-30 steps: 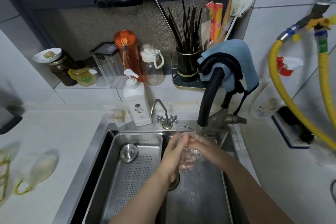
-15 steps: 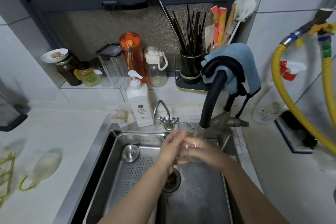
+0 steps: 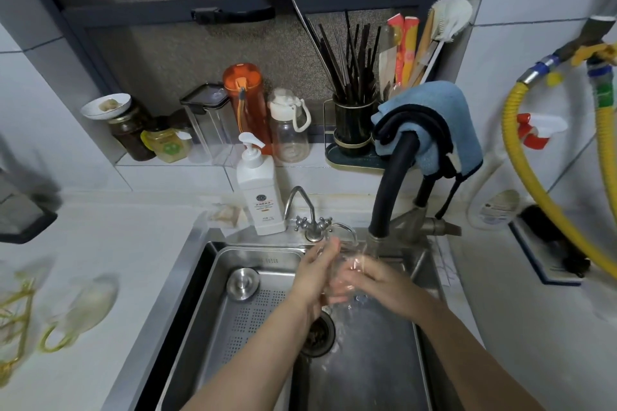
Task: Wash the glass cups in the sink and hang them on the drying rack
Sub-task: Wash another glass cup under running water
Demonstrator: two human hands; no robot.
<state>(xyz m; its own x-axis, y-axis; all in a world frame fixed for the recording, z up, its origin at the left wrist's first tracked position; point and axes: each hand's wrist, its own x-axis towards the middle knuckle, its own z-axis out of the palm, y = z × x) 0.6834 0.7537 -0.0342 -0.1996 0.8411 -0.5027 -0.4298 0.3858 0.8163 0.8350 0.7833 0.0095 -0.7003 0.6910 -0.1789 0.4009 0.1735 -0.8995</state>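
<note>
A clear glass cup (image 3: 347, 255) with a handle is held over the steel sink (image 3: 374, 360), right under the spout of the black faucet (image 3: 389, 183). Water runs over it. My left hand (image 3: 315, 274) lies flat against the cup's left side with the fingers fairly straight. My right hand (image 3: 377, 280) wraps the cup from the right and below. At the far left edge stands a gold wire drying rack (image 3: 15, 314), and a glass cup with a yellow-green handle (image 3: 83, 305) lies beside it on the white counter.
A perforated steel drain tray (image 3: 240, 317) with a round plug fills the sink's left half. A white soap pump bottle (image 3: 258, 190) and a small chrome tap (image 3: 309, 217) stand behind the sink. Jars, bottles and a utensil holder line the ledge. A yellow hose (image 3: 534, 183) hangs at right.
My hands have stayed on the cup under the faucet, shifting slightly around it. The camera view has tilted down a little.
</note>
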